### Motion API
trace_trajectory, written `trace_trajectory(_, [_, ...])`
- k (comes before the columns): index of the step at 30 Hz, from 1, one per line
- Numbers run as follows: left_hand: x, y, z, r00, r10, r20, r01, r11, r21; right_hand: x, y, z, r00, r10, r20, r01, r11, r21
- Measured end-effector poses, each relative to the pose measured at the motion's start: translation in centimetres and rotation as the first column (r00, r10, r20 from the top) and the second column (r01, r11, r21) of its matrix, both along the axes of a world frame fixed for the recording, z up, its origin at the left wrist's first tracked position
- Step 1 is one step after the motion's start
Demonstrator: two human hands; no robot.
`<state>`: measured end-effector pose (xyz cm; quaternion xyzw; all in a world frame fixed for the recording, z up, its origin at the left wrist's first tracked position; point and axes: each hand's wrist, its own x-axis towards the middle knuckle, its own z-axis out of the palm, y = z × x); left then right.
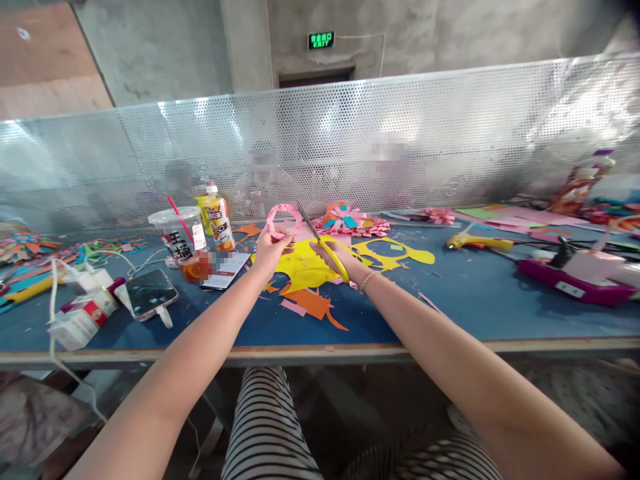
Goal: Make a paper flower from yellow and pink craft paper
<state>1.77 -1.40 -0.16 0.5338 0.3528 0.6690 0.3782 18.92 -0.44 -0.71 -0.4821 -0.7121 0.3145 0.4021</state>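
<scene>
A left hand [274,250] pinches a pink paper ring [285,208] over a blue-topped table [450,307] as the right hand [343,257] grips yellow-handled scissors [319,239] nearby — apparently mid-trimming, any next snip calling for a steady ring

Blue tabletop [360,328], cut-up yellow paper [306,261] lying across the middle, orange scraps [311,304] in front, lidded cup [173,235], bottle [220,221], yellow glue gun [477,241]

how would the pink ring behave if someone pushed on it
The pink ring is probably light: just a narrow band around an open middle. It stands round above the left hand, so it seems not fully limp, but a band that slim may bend easily.
</scene>
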Motion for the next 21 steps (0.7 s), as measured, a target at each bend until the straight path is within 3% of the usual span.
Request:
trace_trajectory(6, [0.2,-0.4,0.2,0.998,-0.059,0.016,0.059,0.998,-0.031,-0.3,-1.1,0.8,0.997,-0.029,0.074,0.027,0.999,0.031])
trace_trajectory(21, [0.5,-0.8,0.3,0.996,-0.094,-0.003,0.093,0.992,-0.083,-0.5,-0.9,0.5,0.996,-0.044,0.074,0.042,0.998,0.038])
